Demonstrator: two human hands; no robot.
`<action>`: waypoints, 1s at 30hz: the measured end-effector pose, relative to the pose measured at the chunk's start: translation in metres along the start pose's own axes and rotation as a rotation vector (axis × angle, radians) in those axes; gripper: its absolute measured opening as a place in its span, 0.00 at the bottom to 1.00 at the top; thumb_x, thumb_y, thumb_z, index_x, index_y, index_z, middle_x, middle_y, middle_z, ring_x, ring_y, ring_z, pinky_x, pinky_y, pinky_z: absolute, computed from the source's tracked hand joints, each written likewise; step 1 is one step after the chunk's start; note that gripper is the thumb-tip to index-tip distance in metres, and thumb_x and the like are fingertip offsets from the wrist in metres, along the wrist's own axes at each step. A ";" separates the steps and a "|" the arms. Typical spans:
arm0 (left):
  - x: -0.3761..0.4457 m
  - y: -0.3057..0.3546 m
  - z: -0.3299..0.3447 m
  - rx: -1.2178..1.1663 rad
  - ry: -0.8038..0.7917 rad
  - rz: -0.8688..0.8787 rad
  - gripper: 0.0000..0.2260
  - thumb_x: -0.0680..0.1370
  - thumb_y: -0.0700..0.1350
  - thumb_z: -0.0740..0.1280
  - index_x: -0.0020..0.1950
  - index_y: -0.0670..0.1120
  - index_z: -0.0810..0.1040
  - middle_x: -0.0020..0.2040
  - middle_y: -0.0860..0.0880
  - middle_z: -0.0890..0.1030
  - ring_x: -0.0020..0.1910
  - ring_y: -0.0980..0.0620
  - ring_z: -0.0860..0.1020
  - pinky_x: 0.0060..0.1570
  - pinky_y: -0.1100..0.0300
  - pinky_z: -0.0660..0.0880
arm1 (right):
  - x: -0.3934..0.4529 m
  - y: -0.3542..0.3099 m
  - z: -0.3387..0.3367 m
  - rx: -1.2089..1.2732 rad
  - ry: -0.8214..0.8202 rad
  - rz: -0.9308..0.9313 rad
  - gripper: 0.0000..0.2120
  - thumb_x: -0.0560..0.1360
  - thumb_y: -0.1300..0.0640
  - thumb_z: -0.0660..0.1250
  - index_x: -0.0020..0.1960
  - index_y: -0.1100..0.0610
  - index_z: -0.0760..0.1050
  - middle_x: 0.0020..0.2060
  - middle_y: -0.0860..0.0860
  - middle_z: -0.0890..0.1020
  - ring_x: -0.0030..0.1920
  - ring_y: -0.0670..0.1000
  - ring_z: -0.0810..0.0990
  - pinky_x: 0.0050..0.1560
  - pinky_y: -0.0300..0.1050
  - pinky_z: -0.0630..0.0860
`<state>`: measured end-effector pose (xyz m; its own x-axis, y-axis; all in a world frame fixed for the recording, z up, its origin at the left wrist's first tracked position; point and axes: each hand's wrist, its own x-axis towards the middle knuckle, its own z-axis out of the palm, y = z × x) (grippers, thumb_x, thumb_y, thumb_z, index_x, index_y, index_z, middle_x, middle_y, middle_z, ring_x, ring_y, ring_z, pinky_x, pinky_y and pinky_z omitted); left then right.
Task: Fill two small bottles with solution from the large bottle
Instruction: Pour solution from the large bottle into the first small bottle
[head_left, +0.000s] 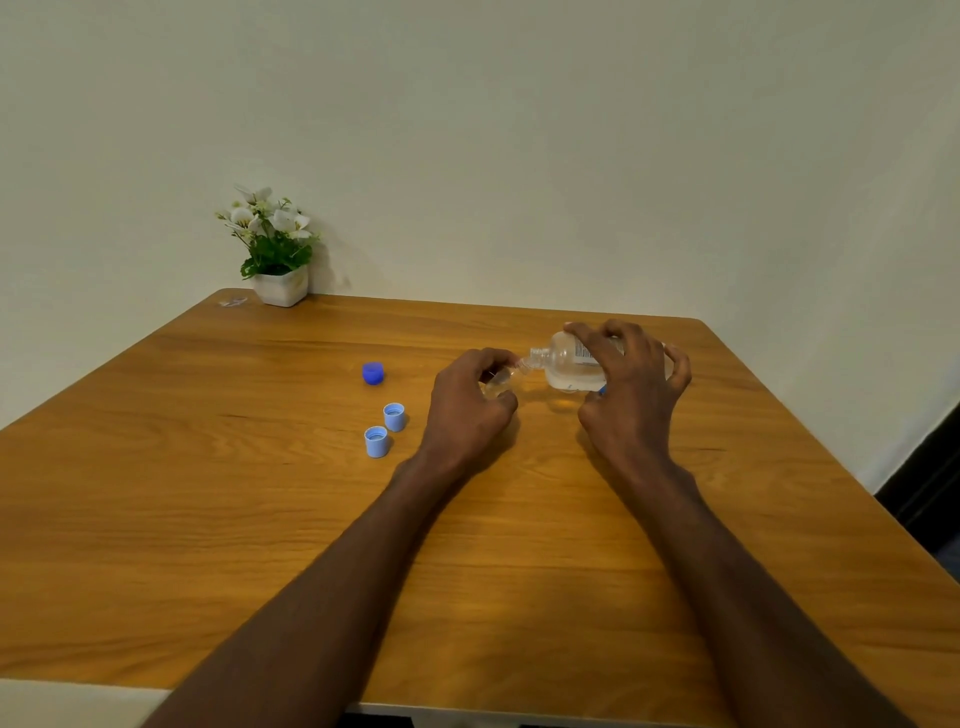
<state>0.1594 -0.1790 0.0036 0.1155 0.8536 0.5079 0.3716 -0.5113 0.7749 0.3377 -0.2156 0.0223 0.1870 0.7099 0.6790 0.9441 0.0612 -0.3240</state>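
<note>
We can barely see the small clear plastic bottle (497, 383): our left hand (470, 402) wraps it, fingers curled round its body, so only a sliver of it and its neck show past the fingers. Fill level unreadable. A bit of blue (602, 389) peeks out under our right hand (631, 387); can't tell what it is. A second small bottle isn't something we can make out.

Right hand fingers are spread and clamped over the large clear plastic bottle (571, 364), covering its rear half; white label partly visible, text too small to read.

Left of the left fingers, well apart, on the brown wooden worktop (260, 519): a dark blue plastic cap (373, 373) and two light blue plastic caps (394, 417) (376, 441), the pale ones open side up, near each other. Far corner: white-flowered plant in a white square pot (275, 249), a small clear item (234, 301) beside it, unidentifiable.

Large bottle lies near horizontal, long axis running right to left, mouth pointing left and slightly down, meeting the small bottle's neck just off the left fingertips. Clear liquid pools along its lower side.
</note>
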 end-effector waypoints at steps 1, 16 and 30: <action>0.000 0.000 0.000 0.000 -0.002 -0.003 0.20 0.73 0.36 0.73 0.64 0.48 0.82 0.56 0.55 0.82 0.54 0.63 0.78 0.52 0.77 0.71 | 0.000 0.000 0.000 -0.002 0.002 0.000 0.43 0.64 0.69 0.77 0.74 0.41 0.73 0.68 0.48 0.73 0.72 0.53 0.70 0.76 0.58 0.51; 0.000 -0.002 -0.001 -0.004 -0.003 -0.008 0.20 0.74 0.36 0.73 0.65 0.48 0.81 0.57 0.54 0.83 0.55 0.63 0.78 0.51 0.79 0.71 | -0.001 -0.001 0.001 -0.011 -0.005 -0.003 0.44 0.64 0.68 0.78 0.74 0.41 0.72 0.68 0.48 0.73 0.72 0.53 0.69 0.76 0.60 0.52; 0.000 -0.003 0.000 0.003 0.003 -0.011 0.21 0.74 0.36 0.73 0.66 0.47 0.81 0.57 0.56 0.82 0.54 0.64 0.78 0.51 0.79 0.70 | 0.000 -0.001 0.001 -0.014 0.002 -0.005 0.43 0.64 0.68 0.78 0.74 0.41 0.73 0.68 0.48 0.73 0.73 0.53 0.69 0.76 0.59 0.52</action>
<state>0.1587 -0.1775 0.0011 0.1083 0.8589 0.5006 0.3755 -0.5016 0.7794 0.3367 -0.2152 0.0217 0.1829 0.7083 0.6818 0.9488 0.0545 -0.3112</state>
